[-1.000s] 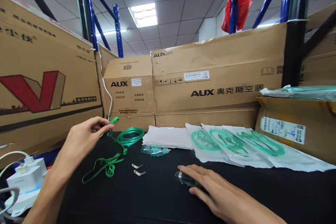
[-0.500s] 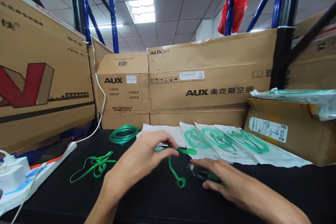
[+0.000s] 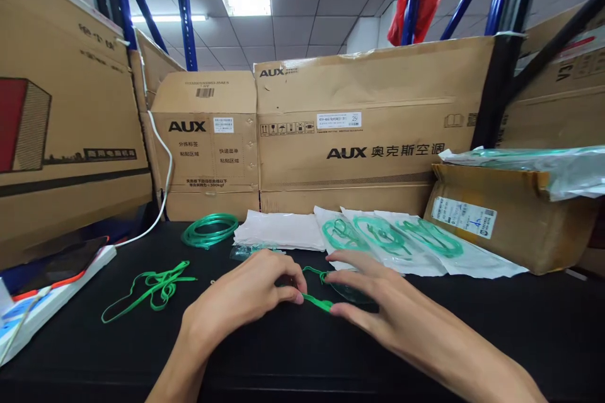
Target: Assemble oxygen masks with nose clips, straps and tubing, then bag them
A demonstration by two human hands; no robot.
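My left hand (image 3: 255, 286) pinches a green flat band (image 3: 317, 302) between thumb and fingers, just above the black tabletop. My right hand (image 3: 373, 289) is open with its fingers apart; its thumb tip is at the band's far end, and I cannot tell whether it presses on it. A thin loop of green band curls near the right fingertips. Partly hidden under the right hand lies a clear, shiny item (image 3: 352, 294), its kind unclear. A loose tangle of green band (image 3: 161, 286) lies to the left.
Behind are a coil of green tubing (image 3: 210, 230), a white stack of pouches (image 3: 281, 231), a clear plastic packet (image 3: 246, 252) and several pouches with green tubing (image 3: 382, 236). A carton (image 3: 510, 223) stands right; a power strip (image 3: 61, 302) lies left. Large cartons (image 3: 350, 170) wall the back.
The left hand has come down nearer the tabletop with the band. My right hand has lifted off the clear item and moved to the band's end. The view has shifted slightly.
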